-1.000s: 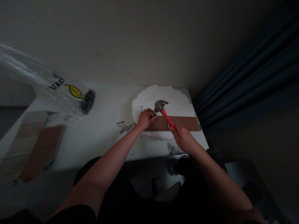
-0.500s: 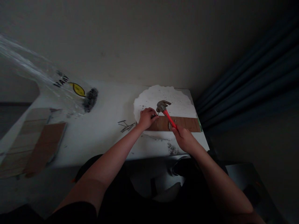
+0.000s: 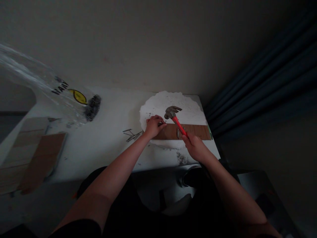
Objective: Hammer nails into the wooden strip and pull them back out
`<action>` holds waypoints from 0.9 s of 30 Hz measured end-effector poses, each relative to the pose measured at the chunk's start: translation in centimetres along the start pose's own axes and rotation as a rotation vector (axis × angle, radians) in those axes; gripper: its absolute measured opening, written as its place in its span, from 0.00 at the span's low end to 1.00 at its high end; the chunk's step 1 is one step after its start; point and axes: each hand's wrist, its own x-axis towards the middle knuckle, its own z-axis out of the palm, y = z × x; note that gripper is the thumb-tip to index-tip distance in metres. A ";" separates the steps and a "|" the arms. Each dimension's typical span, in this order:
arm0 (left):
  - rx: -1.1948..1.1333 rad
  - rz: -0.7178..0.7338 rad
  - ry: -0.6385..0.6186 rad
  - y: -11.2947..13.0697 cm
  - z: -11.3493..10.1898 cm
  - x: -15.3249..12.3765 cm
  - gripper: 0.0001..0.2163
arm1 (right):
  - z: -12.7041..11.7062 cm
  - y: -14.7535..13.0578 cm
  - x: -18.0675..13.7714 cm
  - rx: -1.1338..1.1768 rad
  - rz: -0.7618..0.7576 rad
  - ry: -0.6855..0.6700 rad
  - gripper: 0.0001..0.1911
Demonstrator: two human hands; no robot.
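Note:
My right hand (image 3: pixel 196 147) is closed round the red handle of a claw hammer (image 3: pixel 178 124). The grey hammer head hangs just above a thin nail (image 3: pixel 165 122), its claw pointing right. That nail is pinched between the fingertips of my left hand (image 3: pixel 154 126), at the far edge of a brown wooden board (image 3: pixel 198 131). The board lies lengthwise in front of me, with a gap or joint near its middle. Under it is a white, ragged-edged round sheet (image 3: pixel 170 100). Several loose nails (image 3: pixel 132 135) lie left of my left hand.
On the left of the white table (image 3: pixel 106 132) stands a clear plastic bag (image 3: pixel 61 96) with dark contents at its end. More boards (image 3: pixel 44 158) lie at the left edge. A dark curtain (image 3: pixel 272 79) hangs at right; a wall (image 3: pixel 138 49) rises behind.
The view has shifted slightly, so the table and boards appear a little further left. Both hands keep their grips, and the hammer head stays raised close to the nail.

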 end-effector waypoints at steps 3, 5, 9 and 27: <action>-0.004 -0.001 0.005 -0.1 0.1 0.0 0.05 | 0.0 -0.1 0.0 -0.020 0.004 -0.002 0.18; -0.001 -0.018 0.003 0.0 0.0 0.1 0.05 | 0.1 -0.2 0.0 -0.025 0.011 -0.021 0.18; -0.002 -0.008 0.002 0.0 0.1 0.0 0.05 | 0.0 -0.2 -0.2 -0.018 0.007 -0.003 0.19; -0.005 -0.025 0.030 -0.1 0.4 -0.1 0.07 | 0.1 -0.3 -0.2 -0.020 0.006 -0.026 0.18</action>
